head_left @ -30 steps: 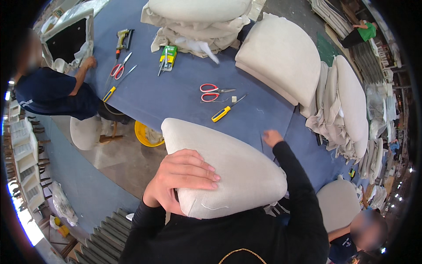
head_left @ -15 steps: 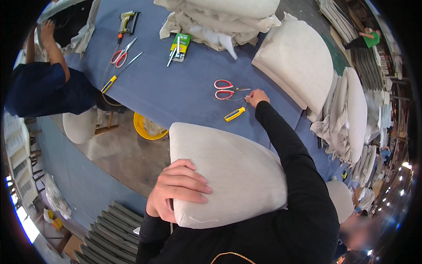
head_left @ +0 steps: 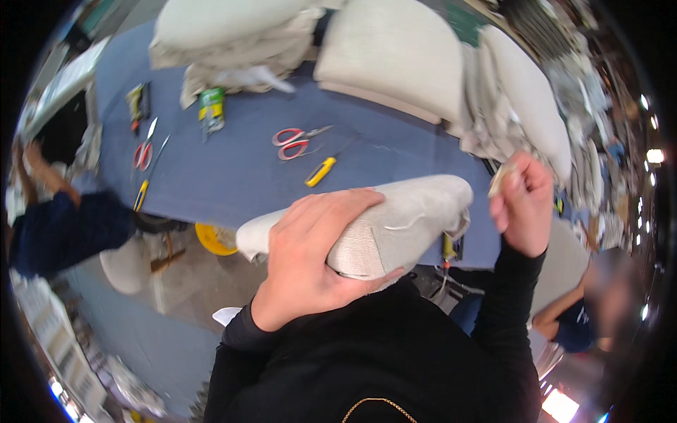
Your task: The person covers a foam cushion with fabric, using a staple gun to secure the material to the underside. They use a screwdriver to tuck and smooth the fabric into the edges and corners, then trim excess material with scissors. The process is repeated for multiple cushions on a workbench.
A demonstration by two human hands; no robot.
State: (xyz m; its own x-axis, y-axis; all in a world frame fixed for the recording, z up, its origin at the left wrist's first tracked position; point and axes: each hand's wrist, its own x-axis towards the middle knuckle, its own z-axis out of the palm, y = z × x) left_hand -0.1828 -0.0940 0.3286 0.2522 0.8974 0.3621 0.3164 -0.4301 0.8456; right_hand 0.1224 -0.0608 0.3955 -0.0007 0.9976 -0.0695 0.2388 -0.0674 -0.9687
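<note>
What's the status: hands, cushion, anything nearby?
Left hand gripping beige fabric cushion. Right hand raised, pinching small pale piece. Nearer yellow-handled tool beyond cushion, on blue table.

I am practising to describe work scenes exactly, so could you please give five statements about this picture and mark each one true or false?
1. The left hand grips a beige padded piece. True.
2. The right hand is empty. False: the right hand holds a small pale piece.
3. Two pairs of red-handled scissors lie on the blue table. True.
4. The green box lies to the right of both scissors. False: from left to right, the green box falls between them.
5. A person in a dark blue shirt is at the picture's left side. True.
</note>
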